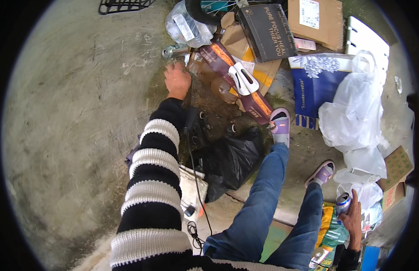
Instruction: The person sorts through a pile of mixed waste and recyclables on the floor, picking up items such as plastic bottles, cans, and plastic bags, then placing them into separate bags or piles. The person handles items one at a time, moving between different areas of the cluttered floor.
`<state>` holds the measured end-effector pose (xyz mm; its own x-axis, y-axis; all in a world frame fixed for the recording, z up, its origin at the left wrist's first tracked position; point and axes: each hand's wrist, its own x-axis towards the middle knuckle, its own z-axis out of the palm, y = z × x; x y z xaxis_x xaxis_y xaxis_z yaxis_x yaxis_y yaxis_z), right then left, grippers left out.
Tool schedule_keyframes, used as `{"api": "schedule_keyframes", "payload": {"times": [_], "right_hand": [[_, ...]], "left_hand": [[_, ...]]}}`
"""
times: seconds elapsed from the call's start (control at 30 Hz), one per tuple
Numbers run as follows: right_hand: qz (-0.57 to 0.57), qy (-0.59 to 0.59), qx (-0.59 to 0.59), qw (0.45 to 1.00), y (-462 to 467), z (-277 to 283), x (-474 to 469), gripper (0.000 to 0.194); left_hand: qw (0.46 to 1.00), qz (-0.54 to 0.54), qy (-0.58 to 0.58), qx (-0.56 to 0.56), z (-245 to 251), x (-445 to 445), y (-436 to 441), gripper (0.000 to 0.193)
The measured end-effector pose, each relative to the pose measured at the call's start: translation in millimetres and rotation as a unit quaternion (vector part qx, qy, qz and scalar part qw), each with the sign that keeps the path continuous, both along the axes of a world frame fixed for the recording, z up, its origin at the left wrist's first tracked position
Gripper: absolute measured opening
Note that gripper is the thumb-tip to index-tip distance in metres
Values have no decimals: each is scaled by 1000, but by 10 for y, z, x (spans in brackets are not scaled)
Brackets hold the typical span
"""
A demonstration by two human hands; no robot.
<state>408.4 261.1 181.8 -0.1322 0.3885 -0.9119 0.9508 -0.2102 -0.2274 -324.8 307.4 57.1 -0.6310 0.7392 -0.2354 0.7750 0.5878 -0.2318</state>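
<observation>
My left hand (177, 80) is stretched out low by the wall, its fingers somewhat apart and blurred, with nothing seen in them. Just beyond the fingertips lies a green and silver drinks can (175, 50) on its side, apart from the hand. A small white scrap (186, 60) rests beside the fingers. On the far right, my right hand (352, 216) grips a blue and silver drinks can (343, 202), its top facing up. A maroon carton with a white plastic handle (244, 78) lies on the dirty ground to the right of my left hand.
Black plastic bag (230, 159) lies before my feet; a black cable (192, 152) runs beside it. Flattened cardboard (314, 23), a dark box (266, 32), a blue paper bag (318, 84) and white plastic bags (353, 111) crowd the right. A bicycle wheel (199, 13) stands beyond the clear bag (187, 27).
</observation>
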Motion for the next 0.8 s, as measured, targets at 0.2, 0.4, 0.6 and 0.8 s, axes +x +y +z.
{"api": "schedule_keyframes", "payload": {"times": [0.2, 0.4, 0.6, 0.8], "right_hand": [[-340, 124, -166, 918, 287, 141, -1222, 101], [-462, 144, -240, 842, 445, -164, -1916, 100], [-550, 162, -178, 799, 350, -562, -1943, 89], [-658, 222, -166, 700, 307, -547, -1785, 80]], "left_hand": [[975, -133, 119, -128, -364, -642, 306, 61], [888, -421, 178, -49, -713, -2246, 384, 62], [939, -214, 160, -215, -1023, -2067, 296, 73], [983, -119, 43, -135, -778, -1418, 224, 69]]}}
